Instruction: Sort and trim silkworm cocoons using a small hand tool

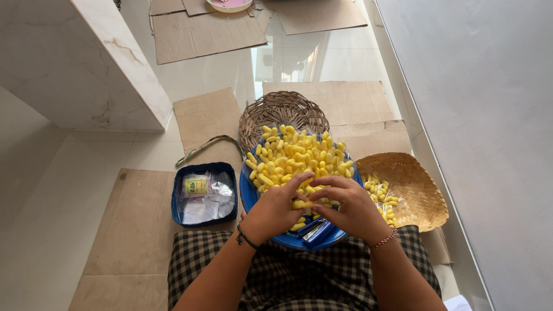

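A round blue tray (250,196) rests on my lap, heaped with several small yellow puffed snacks (299,154). Both hands meet over its near side. My left hand (275,208) and my right hand (349,206) have their fingers curled together on a small clump of the yellow snacks (300,203), apparently inside clear plastic. A blue stapler (315,232) lies on the tray's near rim, just below my right hand.
A blue square box (204,170) with clear plastic bags stands at the left. A dark wicker basket (281,109) lies behind the tray, a light woven tray (415,190) with filled snack packets at the right. Cardboard sheets (133,224) cover the floor; a white wall (489,126) runs along the right.
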